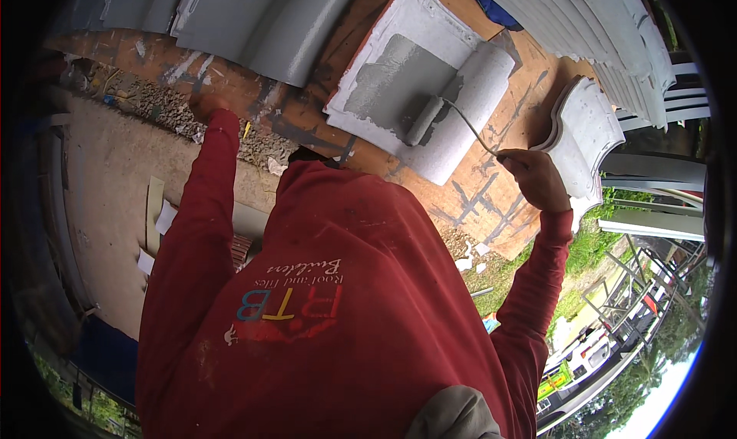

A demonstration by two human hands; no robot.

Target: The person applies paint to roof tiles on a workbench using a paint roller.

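My right hand [536, 179] is closed round the handle end of a paint roller [424, 122], its thin bent wire reaching left to the sleeve. The grey-coated sleeve rests on a whitish roof tile [480, 89], near where its flat pan meets the raised curve. Wet grey paint [395, 74] covers much of the pan; the tile's rim and most of the curve remain pale. My left hand [209, 107] is at the near edge of the paint-streaked plywood board [499, 197], away from the tile. Shadow hides how its fingers are set.
Glossy grey tiles [265, 28] lie at the far left of the board. White tiles are stacked [595, 32] at the far right, with a smaller pile [587, 124] nearer me. Gravel [157, 105] borders the board's near side. Metal beams [652, 224] stand at right.
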